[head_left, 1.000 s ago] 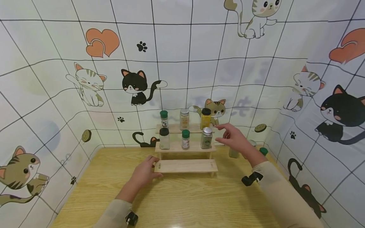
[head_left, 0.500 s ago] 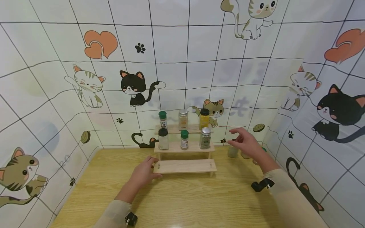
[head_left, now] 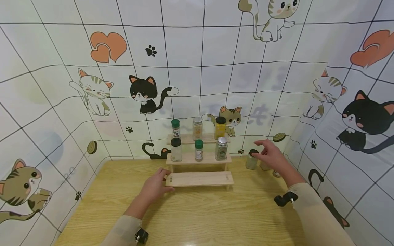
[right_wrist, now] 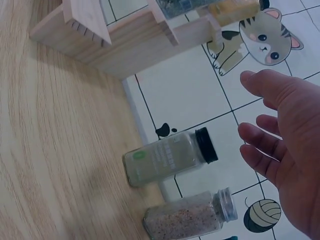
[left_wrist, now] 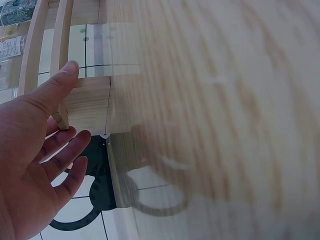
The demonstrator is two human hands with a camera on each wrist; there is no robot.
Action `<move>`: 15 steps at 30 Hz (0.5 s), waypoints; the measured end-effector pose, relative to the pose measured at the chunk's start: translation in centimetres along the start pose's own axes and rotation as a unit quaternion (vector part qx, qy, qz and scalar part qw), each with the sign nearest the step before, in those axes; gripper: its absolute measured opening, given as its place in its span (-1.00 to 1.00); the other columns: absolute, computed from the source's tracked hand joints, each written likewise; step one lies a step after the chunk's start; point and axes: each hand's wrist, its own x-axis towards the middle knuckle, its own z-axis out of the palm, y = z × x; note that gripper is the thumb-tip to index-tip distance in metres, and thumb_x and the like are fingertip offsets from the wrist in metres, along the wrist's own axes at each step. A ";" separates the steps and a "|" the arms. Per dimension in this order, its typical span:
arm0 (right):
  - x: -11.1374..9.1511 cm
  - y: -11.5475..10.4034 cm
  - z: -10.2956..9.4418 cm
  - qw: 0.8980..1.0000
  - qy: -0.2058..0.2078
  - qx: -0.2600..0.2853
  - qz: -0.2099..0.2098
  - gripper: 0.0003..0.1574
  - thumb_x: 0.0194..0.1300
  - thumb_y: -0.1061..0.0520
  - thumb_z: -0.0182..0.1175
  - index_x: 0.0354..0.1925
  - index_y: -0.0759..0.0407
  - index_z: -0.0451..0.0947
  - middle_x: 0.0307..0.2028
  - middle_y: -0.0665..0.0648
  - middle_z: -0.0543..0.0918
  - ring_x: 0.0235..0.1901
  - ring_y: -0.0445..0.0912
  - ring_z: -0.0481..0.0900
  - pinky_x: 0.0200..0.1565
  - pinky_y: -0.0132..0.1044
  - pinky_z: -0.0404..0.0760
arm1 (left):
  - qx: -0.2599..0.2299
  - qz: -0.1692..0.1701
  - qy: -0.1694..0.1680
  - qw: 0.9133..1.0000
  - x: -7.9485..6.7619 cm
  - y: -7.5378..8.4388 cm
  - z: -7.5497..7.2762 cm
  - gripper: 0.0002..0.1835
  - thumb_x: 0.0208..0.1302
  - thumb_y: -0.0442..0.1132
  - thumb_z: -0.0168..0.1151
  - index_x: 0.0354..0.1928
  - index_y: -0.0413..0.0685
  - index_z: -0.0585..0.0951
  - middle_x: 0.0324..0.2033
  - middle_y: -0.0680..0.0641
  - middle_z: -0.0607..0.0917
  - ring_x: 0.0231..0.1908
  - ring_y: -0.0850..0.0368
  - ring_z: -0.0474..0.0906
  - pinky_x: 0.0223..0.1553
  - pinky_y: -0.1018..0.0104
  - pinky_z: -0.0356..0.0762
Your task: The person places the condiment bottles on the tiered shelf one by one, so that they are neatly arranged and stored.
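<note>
A three-tier wooden spice rack (head_left: pixel 200 179) stands on the table, its bottom step bare. My left hand (head_left: pixel 154 185) grips the left end of that step; in the left wrist view the thumb (left_wrist: pixel 62 82) lies across the board with fingers under its end. My right hand (head_left: pixel 272 158) hovers right of the rack, thumb and fingers apart, holding nothing. Nearest to it is a square glass jar (right_wrist: pixel 167 157) with a black lid, upright on the table. Beside that jar stands another (right_wrist: pixel 185 217), holding pinkish grains under a silvery lid.
The middle tier carries a black-lidded jar (head_left: pixel 176 150), a green-capped bottle (head_left: pixel 199 151) and a silver-lidded jar (head_left: pixel 221 149). On the top tier are a green-capped bottle (head_left: pixel 175 128), a silver-lidded jar (head_left: pixel 197 129) and a yellow jar (head_left: pixel 220 128). A cat-print curtain (head_left: pixel 184 44) surrounds the table (head_left: pixel 197 215).
My right hand has moved right, away from the rack's middle-tier silver-lidded jar, to above the black-lidded jar on the table. The left hand keeps its grip on the rack.
</note>
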 end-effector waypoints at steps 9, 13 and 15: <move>1.3 2.3 1.3 1.000 -0.025 0.000 0.016 -0.18 0.58 0.05 0.42 0.58 0.34 0.36 0.46 0.44 0.41 -0.22 0.02 0.59 -0.19 -0.10 0.62 | 0.001 0.001 0.001 1.000 -0.1 0.3 -0.2 -0.23 0.13 0.00 0.79 0.33 -0.03 0.63 0.15 0.01 0.63 0.05 0.00 0.72 -0.01 -0.07 0.72; 1.9 3.3 2.4 0.999 -0.035 -0.014 0.016 -0.16 0.60 0.06 0.39 0.60 0.36 0.33 0.46 0.47 0.38 -0.16 0.10 0.59 -0.09 0.04 0.63 | 0.003 0.000 0.002 1.000 -0.1 0.3 -0.1 -0.23 0.12 0.00 0.79 0.33 -0.02 0.64 0.16 0.02 0.63 0.05 0.01 0.72 -0.01 -0.07 0.72; 2.1 3.7 3.0 0.999 -0.036 -0.029 0.020 -0.16 0.62 0.03 0.37 0.61 0.36 0.32 0.46 0.47 0.39 -0.08 0.16 0.61 -0.01 0.14 0.64 | 0.003 0.000 0.001 1.000 -0.1 0.3 -0.1 -0.23 0.12 0.00 0.79 0.33 -0.03 0.64 0.16 0.02 0.63 0.05 0.01 0.72 -0.01 -0.08 0.72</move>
